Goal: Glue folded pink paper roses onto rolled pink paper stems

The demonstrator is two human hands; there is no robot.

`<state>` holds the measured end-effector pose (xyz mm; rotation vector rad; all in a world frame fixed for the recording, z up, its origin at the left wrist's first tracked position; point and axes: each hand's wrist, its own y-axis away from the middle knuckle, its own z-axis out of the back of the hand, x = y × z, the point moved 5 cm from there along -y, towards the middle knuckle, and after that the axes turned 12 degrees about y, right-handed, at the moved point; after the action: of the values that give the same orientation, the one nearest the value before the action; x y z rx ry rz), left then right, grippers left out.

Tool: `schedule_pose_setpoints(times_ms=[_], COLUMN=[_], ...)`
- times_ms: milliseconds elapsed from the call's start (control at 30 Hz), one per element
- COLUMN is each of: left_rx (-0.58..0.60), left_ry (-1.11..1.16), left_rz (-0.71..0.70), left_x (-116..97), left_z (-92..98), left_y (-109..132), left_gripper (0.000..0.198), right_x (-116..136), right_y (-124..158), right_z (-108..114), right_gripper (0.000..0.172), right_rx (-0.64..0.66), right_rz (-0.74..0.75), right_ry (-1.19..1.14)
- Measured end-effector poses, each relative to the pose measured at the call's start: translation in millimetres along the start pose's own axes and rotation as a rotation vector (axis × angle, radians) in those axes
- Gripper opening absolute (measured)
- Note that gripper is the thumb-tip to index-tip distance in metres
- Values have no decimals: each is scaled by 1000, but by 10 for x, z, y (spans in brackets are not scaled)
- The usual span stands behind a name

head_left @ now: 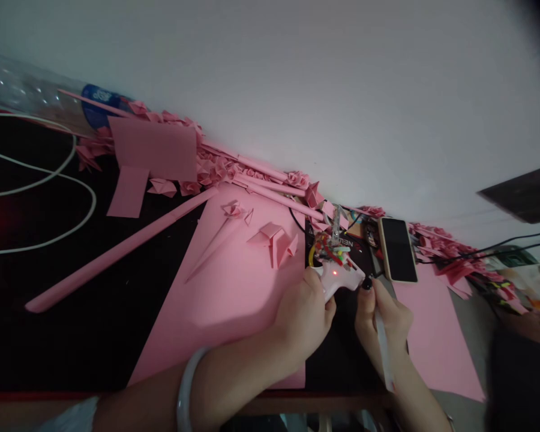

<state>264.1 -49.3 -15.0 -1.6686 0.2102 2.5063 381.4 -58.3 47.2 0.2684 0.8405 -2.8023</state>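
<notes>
At the far left I have a clear bottle [31, 99] lying on its side and, nearer, a looping white cable [95, 201]. Right of those, a long pink paper tube [121, 252] slants across the black surface, then a large pink sheet [252, 288] with a folded pink flower [234, 210] on its far part. Right of centre, my left hand [303, 312] is closed around the white device [337, 279], whose red light is on. My right hand [389, 315] pinches a translucent stick [384, 354] just beside the device's right end; I can't tell whether its fingertips touch it. I'd judge the step as readying the device with that stick; the next move calls for a steady left grip and careful alignment. Farther right lies a phone [398, 249].
</notes>
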Motion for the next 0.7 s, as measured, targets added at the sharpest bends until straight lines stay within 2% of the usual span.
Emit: schedule_pose_setpoints(times_ms=[133,300,533,700], left_rx=[20,-25,-5,12], left_ry=[20,95,162,99], left_rz=[32,37,29,36], left_x=[8,3,3,14], left_z=[0,48,58,30], left_y=[-20,-59,-27,-30], left_gripper=[16,14,16,16], right_x=[21,-21,-126,-140], right_y=[-23,-7,195,277], right_z=[7,23,71,122], right_gripper=[30,34,38,40], right_rx=[13,103,125,113], right_rz=[-12,-131,-281,-299], right_ry=[-43,-201,-361,-260])
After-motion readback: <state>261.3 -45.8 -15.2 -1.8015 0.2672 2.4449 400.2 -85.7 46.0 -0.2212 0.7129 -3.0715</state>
